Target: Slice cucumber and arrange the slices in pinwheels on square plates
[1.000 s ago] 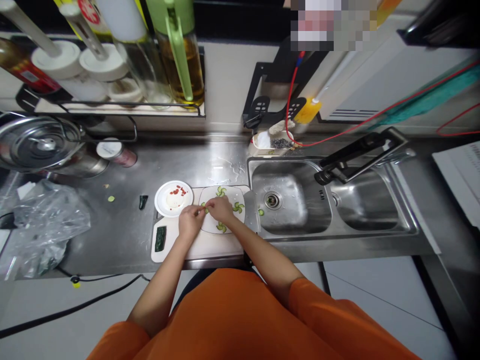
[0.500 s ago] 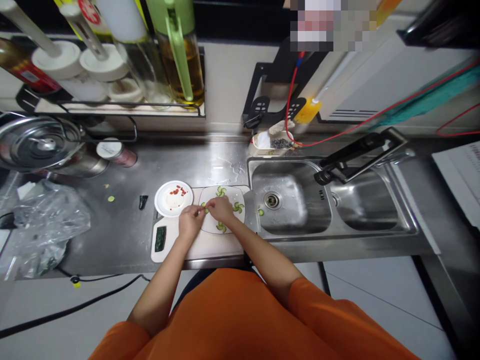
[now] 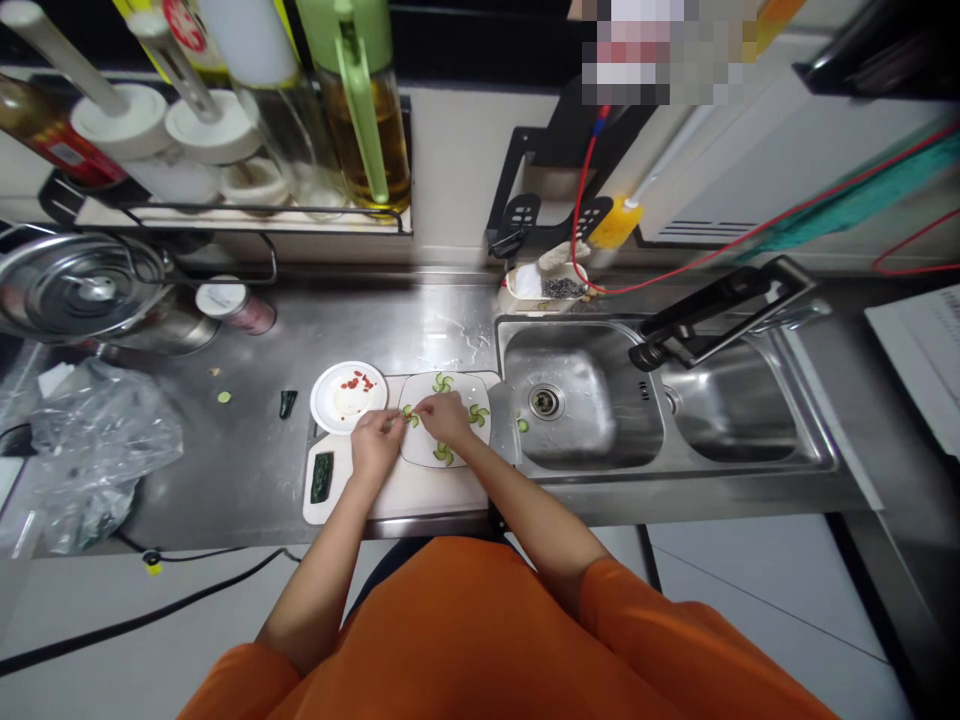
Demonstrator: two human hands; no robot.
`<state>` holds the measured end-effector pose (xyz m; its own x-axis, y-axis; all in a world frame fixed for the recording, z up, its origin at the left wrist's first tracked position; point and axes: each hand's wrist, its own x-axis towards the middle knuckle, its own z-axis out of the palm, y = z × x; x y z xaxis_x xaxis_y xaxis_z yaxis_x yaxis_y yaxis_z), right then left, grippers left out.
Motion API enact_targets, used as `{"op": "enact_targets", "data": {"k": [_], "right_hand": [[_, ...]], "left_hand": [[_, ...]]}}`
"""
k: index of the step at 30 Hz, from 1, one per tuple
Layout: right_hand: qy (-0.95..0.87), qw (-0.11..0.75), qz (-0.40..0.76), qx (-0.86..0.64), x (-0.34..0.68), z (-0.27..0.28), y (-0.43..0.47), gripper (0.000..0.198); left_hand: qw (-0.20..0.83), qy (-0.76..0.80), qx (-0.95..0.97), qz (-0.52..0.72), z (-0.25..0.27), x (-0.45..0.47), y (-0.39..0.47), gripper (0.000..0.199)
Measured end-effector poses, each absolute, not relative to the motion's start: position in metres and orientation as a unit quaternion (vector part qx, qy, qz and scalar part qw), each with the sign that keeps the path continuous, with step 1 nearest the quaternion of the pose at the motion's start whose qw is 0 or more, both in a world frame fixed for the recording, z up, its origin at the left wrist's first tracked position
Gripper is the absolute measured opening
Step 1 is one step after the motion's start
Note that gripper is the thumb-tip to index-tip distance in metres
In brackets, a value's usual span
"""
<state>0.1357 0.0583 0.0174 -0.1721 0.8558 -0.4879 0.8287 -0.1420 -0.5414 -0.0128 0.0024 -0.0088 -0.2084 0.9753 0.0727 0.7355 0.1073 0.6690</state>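
My left hand (image 3: 376, 447) is closed, its fingertips drawn together at the left edge of a white plate (image 3: 424, 464). My right hand (image 3: 444, 418) hovers over the plate in a pinch, fingertips pointing left; whatever either hand holds is too small to make out. Between the fingertips lies a fan of cucumber slices (image 3: 410, 415). More fans lie at the plate's top (image 3: 443, 383), right (image 3: 478, 415) and bottom (image 3: 444, 455). Under the plate is a cutting board (image 3: 420, 490), with a dark green cucumber piece (image 3: 322, 477) at its left. A round white dish (image 3: 324, 402) holds small red bits.
A broad blade (image 3: 504, 420) lies between the board and the sink (image 3: 592, 400). Left on the steel counter are a cucumber end (image 3: 287, 404), a plastic bag (image 3: 105, 430) and a lidded can (image 3: 236, 305). A rack (image 3: 247, 215) of bottles and jars hangs above.
My left hand has drawn slightly left and its fingertips have parted from my right hand's. More of the left cucumber fan shows between them.
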Motion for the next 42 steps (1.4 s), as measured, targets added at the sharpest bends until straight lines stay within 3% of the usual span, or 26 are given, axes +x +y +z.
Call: {"op": "enact_targets", "data": {"k": [8, 14, 24, 32, 42], "right_hand": [[-0.640, 0.051, 0.382, -0.665, 0.154, 0.021, 0.048, 0.029], [-0.651, 0.063, 0.363, -0.664, 0.162, 0.023, 0.039, 0.028], [-0.659, 0.097, 0.349, -0.659, 0.172, 0.022, 0.036, 0.024], [-0.651, 0.098, 0.355, -0.663, 0.184, 0.019, 0.037, 0.025], [-0.634, 0.109, 0.325, -0.693, 0.195, 0.015, 0.050, 0.027]], "left_hand": [[0.129, 0.838, 0.455, 0.270, -0.005, -0.048, 0.020, 0.027], [0.147, 0.881, 0.389, 0.225, -0.009, -0.062, 0.045, 0.033], [0.160, 0.872, 0.421, 0.191, -0.012, -0.068, 0.056, 0.027], [0.155, 0.849, 0.448, 0.232, 0.000, -0.061, 0.041, 0.023], [0.229, 0.682, 0.640, 0.268, 0.014, 0.001, 0.063, 0.015]]}}
